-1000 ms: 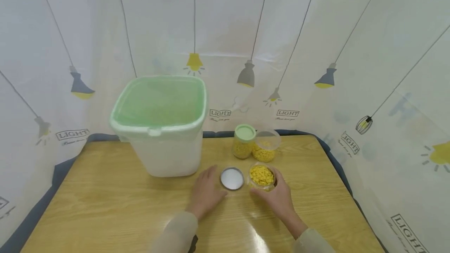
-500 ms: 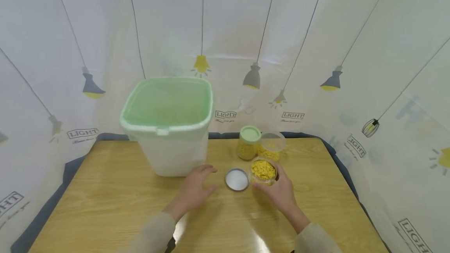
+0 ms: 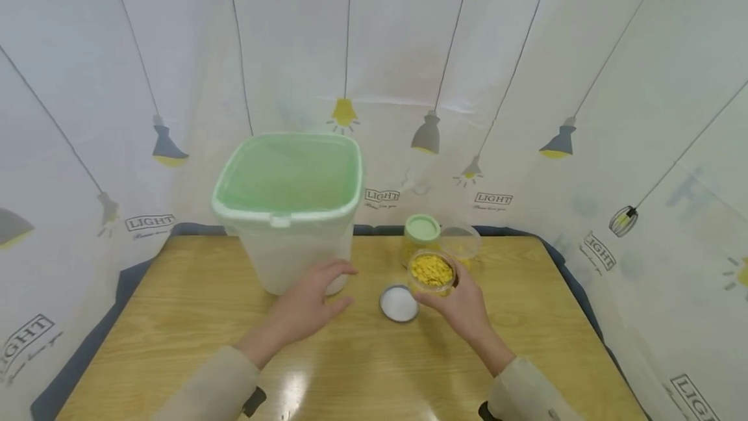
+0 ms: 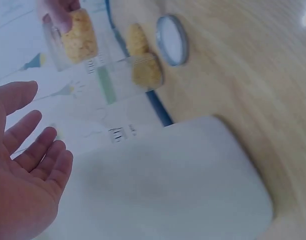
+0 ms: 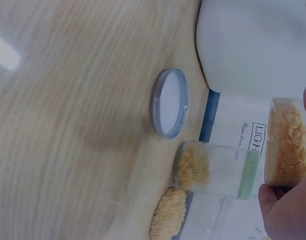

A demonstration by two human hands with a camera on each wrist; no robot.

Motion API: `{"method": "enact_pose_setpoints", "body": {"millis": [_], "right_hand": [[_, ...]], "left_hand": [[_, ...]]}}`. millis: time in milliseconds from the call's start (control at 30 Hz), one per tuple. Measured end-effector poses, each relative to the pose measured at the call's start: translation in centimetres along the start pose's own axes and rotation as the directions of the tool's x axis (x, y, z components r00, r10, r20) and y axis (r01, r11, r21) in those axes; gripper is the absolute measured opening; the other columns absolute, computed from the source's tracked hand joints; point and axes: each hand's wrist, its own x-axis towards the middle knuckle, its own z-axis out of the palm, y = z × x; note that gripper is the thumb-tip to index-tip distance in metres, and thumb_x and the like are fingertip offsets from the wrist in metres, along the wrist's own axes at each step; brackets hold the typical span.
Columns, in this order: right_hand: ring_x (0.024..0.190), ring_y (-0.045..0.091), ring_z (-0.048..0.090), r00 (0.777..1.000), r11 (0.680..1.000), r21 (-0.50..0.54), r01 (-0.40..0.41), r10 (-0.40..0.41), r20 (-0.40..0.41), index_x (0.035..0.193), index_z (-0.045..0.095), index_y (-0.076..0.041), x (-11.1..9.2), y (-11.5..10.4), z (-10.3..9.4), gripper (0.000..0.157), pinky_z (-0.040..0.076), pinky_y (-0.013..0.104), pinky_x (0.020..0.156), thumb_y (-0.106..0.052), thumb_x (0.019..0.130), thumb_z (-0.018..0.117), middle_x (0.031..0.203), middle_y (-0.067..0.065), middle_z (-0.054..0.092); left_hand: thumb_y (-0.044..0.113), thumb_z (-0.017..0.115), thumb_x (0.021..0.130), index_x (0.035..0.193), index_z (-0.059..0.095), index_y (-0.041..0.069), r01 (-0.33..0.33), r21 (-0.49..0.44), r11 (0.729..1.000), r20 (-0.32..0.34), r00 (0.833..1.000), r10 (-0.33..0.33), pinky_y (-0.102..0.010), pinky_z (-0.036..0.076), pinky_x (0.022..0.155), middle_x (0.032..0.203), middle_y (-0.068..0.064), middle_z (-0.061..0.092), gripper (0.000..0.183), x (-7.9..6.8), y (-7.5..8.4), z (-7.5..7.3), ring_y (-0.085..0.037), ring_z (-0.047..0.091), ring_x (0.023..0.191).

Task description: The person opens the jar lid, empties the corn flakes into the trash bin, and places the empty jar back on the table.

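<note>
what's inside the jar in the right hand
Yellow flakes show through the open top and clear side of the jar. Deeper contents are covered, and the right hand hides part of one side.

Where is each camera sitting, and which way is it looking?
Head: worn on the head, facing forward and down at the table, the big bin and the jar of yellow flakes; the left hand, right hand and sleeves show.
Left wrist: worn on that wrist, facing past the left hand to the bin's white side; the right hand shows at the top.
Right wrist: worn on that wrist, facing the held jar and table; part of the right hand shows.
Shared: both wrist views show the round lid.
</note>
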Motion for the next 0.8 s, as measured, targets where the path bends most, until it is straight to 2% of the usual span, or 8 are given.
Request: {"method": "enact_pose_setpoints", "body": {"millis": [67,167,300,400,533,633,700,800], "right_hand": [[0.141,0.027,0.039,1.000,1.000,-0.002,0.007,-0.007,0.005,0.151,0.031,-0.019,0.2,-0.6,-0.1,0.106,0.036,0.050,0.114,-0.049,0.065,0.086,0.153,0.006,0.040],[0.139,0.026,0.041,1.000,1.000,-0.012,0.019,-0.019,0.009,0.149,0.033,-0.017,0.4,-1.6,-0.4,0.103,0.038,0.049,0.113,-0.048,0.066,0.086,0.150,0.006,0.043],[0.136,0.026,0.044,0.999,0.998,-0.033,0.053,-0.053,0.003,0.148,0.034,-0.016,0.9,-3.1,-0.9,0.100,0.040,0.048,0.111,-0.046,0.068,0.086,0.148,0.007,0.045],[0.134,0.027,0.046,0.996,0.994,-0.057,0.092,-0.093,-0.002,0.148,0.034,-0.014,1.4,-4.2,-1.4,0.097,0.041,0.049,0.110,-0.043,0.070,0.085,0.146,0.008,0.047],[0.134,0.030,0.045,0.994,0.989,-0.102,0.111,-0.110,0.011,0.150,0.031,-0.012,2.0,-6.0,-1.9,0.101,0.041,0.050,0.110,-0.044,0.071,0.084,0.148,0.011,0.045],[0.134,0.031,0.046,0.992,0.983,-0.129,0.129,-0.126,0.025,0.152,0.029,-0.011,2.4,-7.3,-2.3,0.104,0.041,0.051,0.109,-0.045,0.070,0.084,0.149,0.013,0.044],[0.132,0.031,0.048,0.986,0.976,-0.144,0.164,-0.162,0.025,0.151,0.031,-0.011,2.6,-8.1,-2.6,0.103,0.042,0.050,0.108,-0.046,0.069,0.085,0.146,0.012,0.047],[0.128,0.029,0.051,0.977,0.962,-0.166,0.214,-0.213,0.025,0.149,0.035,-0.012,2.9,-9.3,-2.9,0.102,0.044,0.050,0.106,-0.048,0.067,0.085,0.142,0.010,0.051]], "left_hand": [[0.024,0.071,0.088,0.127,0.061,0.017,-0.047,0.017,0.999,-0.036,0.998,0.048,-0.043,0.045,0.108,0.135,-0.001,0.060,0.041,0.1,0.5,-1.0,-0.023,0.054,0.127],[0.023,0.071,0.088,0.125,0.062,0.014,-0.126,0.045,0.991,-0.112,0.985,0.130,-0.043,0.046,0.106,0.131,-0.002,0.062,0.039,0.3,1.2,-2.7,-0.023,0.056,0.125],[0.022,0.068,0.090,0.127,0.061,0.013,-0.156,0.044,0.987,-0.191,0.968,0.162,-0.044,0.045,0.108,0.131,-0.003,0.063,0.038,0.8,1.8,-5.4,-0.023,0.056,0.126],[0.019,0.067,0.090,0.127,0.061,0.011,-0.125,0.018,0.992,-0.247,0.961,0.126,-0.046,0.046,0.106,0.130,-0.006,0.064,0.038,1.4,1.8,-7.8,-0.025,0.057,0.124],[0.017,0.066,0.091,0.129,0.060,0.009,-0.030,0.008,1.000,-0.326,0.945,0.031,-0.052,0.049,0.098,0.132,-0.010,0.062,0.039,1.7,1.0,-11.0,-0.034,0.058,0.119],[0.017,0.061,0.093,0.133,0.057,0.011,0.051,0.019,0.999,-0.399,0.916,-0.039,-0.054,0.051,0.093,0.136,-0.012,0.059,0.040,1.8,0.0,-12.7,-0.040,0.059,0.115],[0.018,0.059,0.094,0.135,0.056,0.011,0.104,0.013,0.994,-0.448,0.890,-0.087,-0.055,0.052,0.092,0.138,-0.014,0.057,0.041,1.7,-0.8,-13.5,-0.042,0.059,0.114],[0.022,0.052,0.096,0.140,0.051,0.010,0.233,-0.021,0.972,-0.463,0.860,-0.216,-0.057,0.050,0.094,0.142,-0.019,0.052,0.046,1.6,-1.8,-14.6,-0.045,0.059,0.114]]}}
